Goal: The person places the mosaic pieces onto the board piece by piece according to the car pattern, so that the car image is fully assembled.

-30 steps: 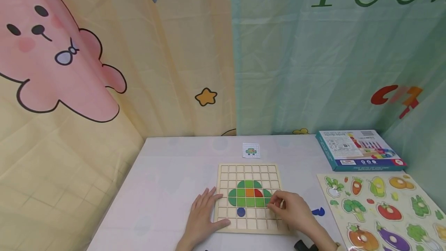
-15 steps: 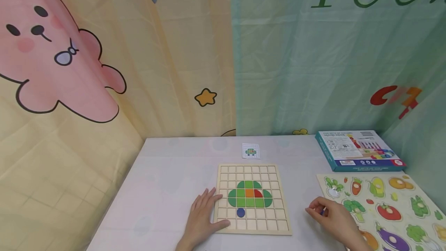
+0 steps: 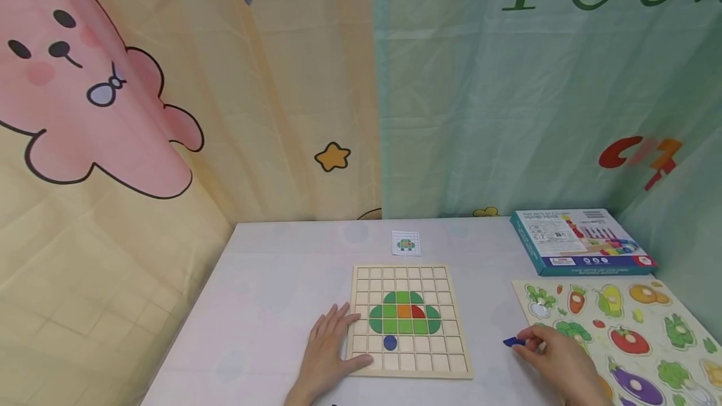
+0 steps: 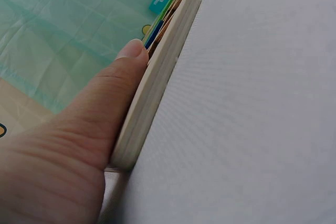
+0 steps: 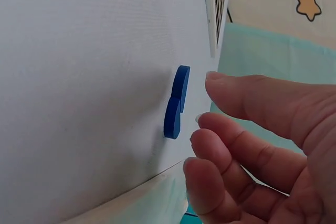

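Observation:
A wooden grid board (image 3: 406,356) lies on the table, bearing a pattern of green, orange and red tiles (image 3: 404,324). Below the pattern sits a round blue shape (image 3: 390,343). My left hand (image 3: 326,356) rests at the board's left edge, fingers spread; in the left wrist view, its thumb (image 4: 113,87) lies along the wooden side. To the right of the board, my right hand (image 3: 555,356) is over two small blue pieces (image 3: 514,342). Seen from the right wrist, these curved pieces (image 5: 177,100) lie touching each other, and a gap separates them from my bent fingers and thumb.
A small pattern card (image 3: 406,244) lies beyond the board. At the back right is a blue-edged box (image 3: 583,243). In front of the box, a vegetable puzzle board (image 3: 600,312) extends partly beneath my right hand. Printed curtains (image 3: 282,93) enclose the table.
My right hand has left the board's right edge and moved right to the blue pieces. My left hand has stayed in place. The tile pattern looks the same.

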`<action>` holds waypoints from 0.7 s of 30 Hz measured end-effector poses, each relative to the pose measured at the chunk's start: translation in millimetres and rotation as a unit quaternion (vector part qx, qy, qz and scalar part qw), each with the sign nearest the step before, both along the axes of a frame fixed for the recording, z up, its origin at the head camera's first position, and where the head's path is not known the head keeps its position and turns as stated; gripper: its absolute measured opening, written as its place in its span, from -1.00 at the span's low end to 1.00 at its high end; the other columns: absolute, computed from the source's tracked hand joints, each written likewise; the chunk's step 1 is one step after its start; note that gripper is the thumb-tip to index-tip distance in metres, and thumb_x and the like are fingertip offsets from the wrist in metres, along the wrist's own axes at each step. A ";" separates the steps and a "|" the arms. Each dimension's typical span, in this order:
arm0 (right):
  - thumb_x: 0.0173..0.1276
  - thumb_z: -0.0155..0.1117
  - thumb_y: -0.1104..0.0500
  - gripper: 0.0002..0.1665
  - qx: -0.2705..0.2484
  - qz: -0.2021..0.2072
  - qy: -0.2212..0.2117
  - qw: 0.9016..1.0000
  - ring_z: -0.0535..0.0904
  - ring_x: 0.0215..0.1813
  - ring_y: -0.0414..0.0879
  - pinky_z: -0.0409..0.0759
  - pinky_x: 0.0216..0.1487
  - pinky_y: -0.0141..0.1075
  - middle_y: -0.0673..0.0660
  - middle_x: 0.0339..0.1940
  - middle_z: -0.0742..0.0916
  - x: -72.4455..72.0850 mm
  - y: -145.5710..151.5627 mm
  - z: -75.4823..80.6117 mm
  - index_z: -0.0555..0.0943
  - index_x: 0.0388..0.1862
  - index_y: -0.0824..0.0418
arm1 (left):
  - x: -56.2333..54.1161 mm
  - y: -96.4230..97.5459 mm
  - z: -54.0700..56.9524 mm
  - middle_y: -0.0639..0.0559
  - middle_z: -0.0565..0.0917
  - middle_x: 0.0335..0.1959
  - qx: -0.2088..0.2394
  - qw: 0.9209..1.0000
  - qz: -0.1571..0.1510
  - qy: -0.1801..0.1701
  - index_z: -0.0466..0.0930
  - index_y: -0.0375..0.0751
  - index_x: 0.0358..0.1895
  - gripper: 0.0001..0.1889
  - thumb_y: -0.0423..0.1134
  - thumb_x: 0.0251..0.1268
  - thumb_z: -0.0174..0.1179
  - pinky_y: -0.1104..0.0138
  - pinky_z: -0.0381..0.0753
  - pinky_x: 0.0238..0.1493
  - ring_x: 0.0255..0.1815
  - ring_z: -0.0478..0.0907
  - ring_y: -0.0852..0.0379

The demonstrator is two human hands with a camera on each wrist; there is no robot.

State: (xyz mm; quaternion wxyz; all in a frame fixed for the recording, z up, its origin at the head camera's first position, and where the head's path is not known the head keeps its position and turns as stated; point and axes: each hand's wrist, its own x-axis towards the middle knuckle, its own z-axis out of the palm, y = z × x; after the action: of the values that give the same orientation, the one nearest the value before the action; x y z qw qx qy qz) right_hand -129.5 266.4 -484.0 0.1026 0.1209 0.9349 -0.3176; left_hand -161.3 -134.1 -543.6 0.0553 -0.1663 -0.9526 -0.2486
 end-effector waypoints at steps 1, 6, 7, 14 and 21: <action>0.14 0.42 -0.05 -0.52 0.006 0.003 -0.002 1.000 0.40 -0.38 -0.08 0.36 -0.39 -0.24 0.03 -0.45 0.51 -0.9 -0.5 0.2 0.63 -0.13 0.28 | 0.1 0.0 0.1 0.00 0.23 0.43 0.000 1.000 0.000 0.000 0.38 0.07 0.26 -0.15 0.49 -0.08 0.13 0.03 -0.11 0.41 0.46 -0.01 -0.08; 0.15 0.43 0.00 -0.52 0.034 0.021 -0.010 0.999 0.41 -0.36 -0.07 0.39 -0.32 -0.21 0.03 -0.47 0.51 -4.8 -4.8 1.5 0.64 -0.10 0.34 | 0.2 0.2 -0.5 0.01 0.22 0.43 0.000 1.000 0.001 -0.001 0.37 0.08 0.27 -0.15 0.50 -0.09 0.12 0.03 -0.11 0.41 0.47 -0.02 -0.08; 0.15 0.43 0.01 -0.53 0.038 0.022 -0.013 0.999 0.41 -0.36 -0.07 0.40 -0.32 -0.21 0.03 -0.47 0.52 -5.5 -5.8 1.5 0.65 -0.11 0.34 | 0.0 0.1 -0.8 0.01 0.22 0.43 0.001 1.000 0.001 -0.001 0.37 0.08 0.27 -0.15 0.50 -0.09 0.12 0.03 -0.11 0.41 0.47 -0.02 -0.08; 0.14 0.45 0.10 -0.64 0.054 0.028 -0.007 0.998 0.42 -0.41 -0.08 0.46 -0.33 -0.20 0.01 -0.52 0.55 -9.1 -11.7 -0.2 0.68 -0.19 0.33 | -0.3 -0.2 -1.5 0.00 0.23 0.43 0.001 1.000 -0.002 -0.003 0.37 0.07 0.27 -0.14 0.50 -0.09 0.12 0.02 -0.11 0.41 0.46 -0.01 -0.08; 0.15 0.42 0.00 -0.68 0.074 0.051 0.026 0.996 0.40 -0.45 -0.11 0.43 -0.41 -0.21 -0.05 -0.54 0.56 -10.7 -17.4 -1.6 0.70 -0.27 0.22 | 0.1 0.1 -0.8 0.00 0.23 0.43 0.000 1.000 -0.001 -0.003 0.38 0.07 0.27 -0.15 0.49 -0.09 0.12 0.03 -0.11 0.41 0.47 -0.01 -0.08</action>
State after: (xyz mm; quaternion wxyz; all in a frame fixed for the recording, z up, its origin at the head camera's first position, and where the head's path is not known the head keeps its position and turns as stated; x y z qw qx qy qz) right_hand -140.2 249.0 -485.7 0.0852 0.0723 0.9631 -0.2449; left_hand -161.2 -134.0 -544.4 0.0525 -0.1668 -0.9525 -0.2494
